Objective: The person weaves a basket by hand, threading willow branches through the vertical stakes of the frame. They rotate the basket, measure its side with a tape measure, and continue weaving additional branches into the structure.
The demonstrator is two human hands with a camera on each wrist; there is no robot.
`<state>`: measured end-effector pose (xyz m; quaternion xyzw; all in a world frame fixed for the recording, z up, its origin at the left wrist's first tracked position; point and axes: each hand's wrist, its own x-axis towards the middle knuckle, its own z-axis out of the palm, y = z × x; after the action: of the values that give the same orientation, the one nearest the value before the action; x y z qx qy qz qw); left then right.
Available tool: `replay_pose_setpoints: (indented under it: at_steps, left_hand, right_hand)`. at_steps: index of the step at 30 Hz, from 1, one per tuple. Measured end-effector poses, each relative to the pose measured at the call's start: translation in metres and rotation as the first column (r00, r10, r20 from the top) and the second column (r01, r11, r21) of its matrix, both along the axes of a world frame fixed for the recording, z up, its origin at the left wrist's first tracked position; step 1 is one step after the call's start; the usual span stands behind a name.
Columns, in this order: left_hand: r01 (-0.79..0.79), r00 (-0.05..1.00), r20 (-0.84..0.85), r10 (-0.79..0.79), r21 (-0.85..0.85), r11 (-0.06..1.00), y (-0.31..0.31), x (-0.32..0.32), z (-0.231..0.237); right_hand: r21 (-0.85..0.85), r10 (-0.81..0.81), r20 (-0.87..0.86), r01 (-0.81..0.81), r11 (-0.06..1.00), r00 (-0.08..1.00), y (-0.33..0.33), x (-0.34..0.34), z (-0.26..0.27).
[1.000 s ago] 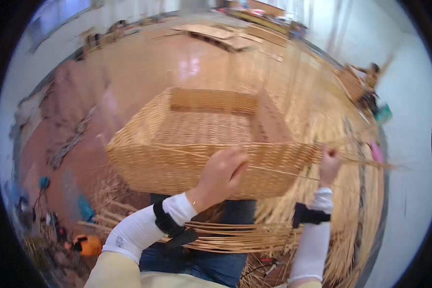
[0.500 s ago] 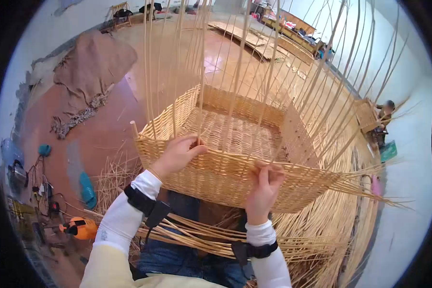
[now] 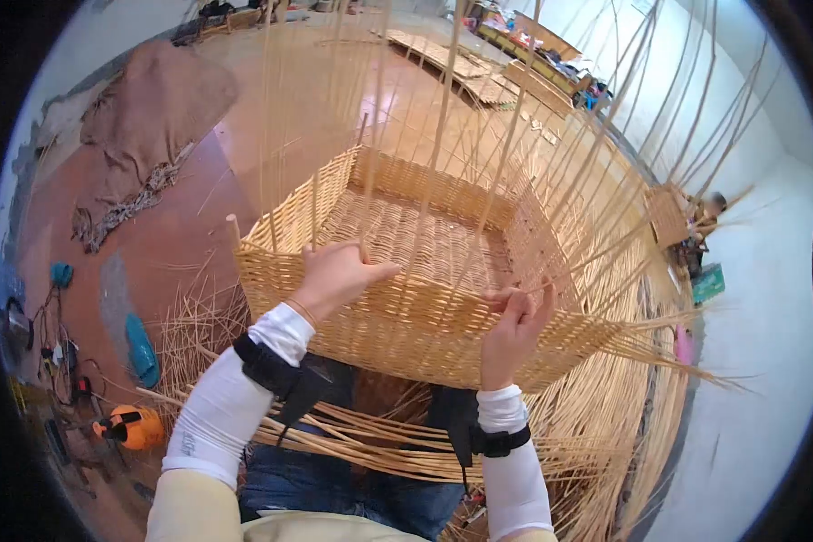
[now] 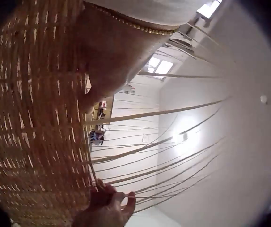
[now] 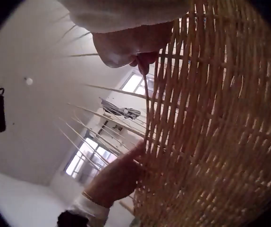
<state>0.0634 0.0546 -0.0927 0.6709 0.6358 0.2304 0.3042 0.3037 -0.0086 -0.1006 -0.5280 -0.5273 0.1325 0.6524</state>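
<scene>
A large rectangular wicker basket (image 3: 370, 339) in progress sits over the person's lap, tall upright stakes (image 3: 443, 126) rising from its walls. At the left part of the near rim, the left hand (image 3: 332, 282) grips the wall, thumb outside along the top edge and fingers hidden behind it. Further right on the same rim, the right hand (image 3: 512, 330) pinches a thin wicker strand (image 5: 148, 97) between thumb and fingers, its index finger raised. Seen from the left wrist, that strand runs along the rim to the right hand's fingertips.
Loose rod ends (image 3: 686, 348) stick out past the basket's right corner. Long rods (image 3: 596, 452) cover the floor at right and cross the lap. An orange object (image 3: 131, 427) and a teal slipper-like item (image 3: 141, 350) lie at left. Another person (image 3: 705, 217) sits by the right wall.
The right hand has come from the far right corner, where it held a strand drawn out, to the rim's right half. The left hand has shifted left along the rim.
</scene>
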Motion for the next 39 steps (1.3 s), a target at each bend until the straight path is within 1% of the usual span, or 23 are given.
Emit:
replay_pose_setpoints:
  at_steps: [2,4,5,7,8,10,12,14,16,17,18,19,22,25,26,28,29,32,33,34,35,38,39]
  left_hand:
    - [0.026,0.989,-0.144,-0.032,-0.042,0.999,-0.019,-0.001,0.039]
    - [0.086,0.952,-0.305,0.018,0.327,0.941,-0.040,-0.002,0.047]
    - [0.107,0.948,-0.319,0.009,0.347,0.932,-0.042,0.011,0.048]
    - [0.332,0.929,-0.157,-0.336,0.755,0.565,-0.041,0.047,0.041]
    - [0.345,0.923,-0.171,-0.344,0.763,0.546,-0.031,0.060,0.038]
    - [0.603,0.788,-0.359,-0.501,0.284,0.745,-0.011,0.086,0.035]
    - [0.592,0.804,-0.269,-0.531,0.276,0.757,0.000,0.091,0.037]
    - [0.584,0.812,-0.188,-0.553,0.231,0.778,0.001,0.095,0.028]
    - [0.473,0.878,-0.143,-0.458,0.415,0.777,-0.001,0.102,0.016]
    - [0.496,0.866,-0.172,-0.469,0.413,0.764,-0.003,0.104,0.019]
    - [0.524,0.852,-0.247,-0.462,0.374,0.765,-0.006,0.106,0.024]
    - [0.544,0.834,-0.314,-0.454,0.328,0.773,-0.010,0.107,0.029]
    - [0.707,0.616,-0.658,-0.433,0.218,0.673,-0.024,0.112,0.055]
    - [0.784,0.419,-0.810,-0.410,0.095,0.614,-0.032,0.145,0.083]
    - [0.797,0.400,-0.816,-0.417,0.085,0.598,-0.032,0.159,0.081]
    - [0.799,0.598,-0.646,-0.474,0.439,0.410,-0.029,0.186,0.079]
    - [0.808,0.587,-0.655,-0.476,0.438,0.394,-0.021,0.194,0.070]
    - [0.777,0.626,-0.491,-0.606,0.459,0.431,-0.009,0.217,0.051]
    - [0.707,0.707,-0.419,-0.569,0.438,0.555,-0.015,0.223,0.051]
    - [0.628,0.777,-0.357,-0.518,0.401,0.667,-0.020,0.226,0.050]
    - [0.641,0.766,-0.368,-0.527,0.391,0.660,-0.020,0.227,0.049]
    - [0.631,0.776,-0.315,-0.547,0.392,0.670,-0.017,0.230,0.052]
    - [0.625,0.780,-0.274,-0.562,0.352,0.696,-0.017,0.231,0.056]
  right_hand:
    - [0.002,0.006,-0.123,-0.006,1.000,0.992,-0.006,0.002,0.005]
    - [0.034,0.022,-0.246,-0.014,0.999,0.969,-0.007,0.007,0.009]
    - [0.009,0.042,-0.250,-0.042,0.999,0.967,-0.011,0.011,0.005]
    - [-0.015,0.088,-0.359,-0.100,0.995,0.929,-0.017,0.015,0.004]
    - [0.005,0.084,-0.365,-0.088,0.996,0.927,-0.017,0.020,0.004]
    - [-0.044,0.054,-0.437,-0.081,0.996,0.898,-0.019,0.035,0.002]
    - [-0.067,-0.008,0.052,0.011,0.998,0.999,-0.005,0.044,0.009]
    - [0.141,-0.192,0.629,0.132,0.981,0.753,0.023,0.029,0.053]
    - [0.289,-0.238,0.658,0.052,0.956,0.714,0.060,0.024,0.077]
    - [0.301,-0.259,0.636,0.075,0.951,0.727,0.054,0.029,0.087]
    - [0.177,-0.115,0.359,0.053,0.983,0.926,0.041,0.035,0.102]
    - [0.065,0.021,0.021,-0.022,0.998,1.000,0.031,0.044,0.108]
    - [-0.041,-0.045,-0.248,0.035,0.999,0.968,-0.003,0.099,0.036]
    - [0.025,-0.065,-0.492,0.089,0.996,0.868,-0.024,0.114,0.001]
    - [0.024,-0.082,-0.504,0.109,0.994,0.860,-0.027,0.118,-0.005]
    - [0.079,-0.081,-0.634,0.169,0.982,0.769,-0.027,0.122,0.005]
    - [0.088,-0.086,-0.640,0.184,0.979,0.764,-0.028,0.128,0.005]
    - [0.075,-0.141,-0.298,0.170,0.983,0.944,-0.030,0.139,0.018]
    - [0.121,-0.161,-0.140,0.178,0.977,0.977,-0.023,0.135,0.034]
    - [0.275,-0.308,0.217,0.245,0.930,0.926,-0.006,0.139,0.045]
    - [0.432,-0.458,0.519,0.241,0.869,0.721,0.012,0.142,0.057]
    - [0.342,-0.410,0.550,0.251,0.905,0.728,0.033,0.140,0.085]
    - [0.173,-0.285,0.251,0.247,0.953,0.925,0.015,0.142,0.111]
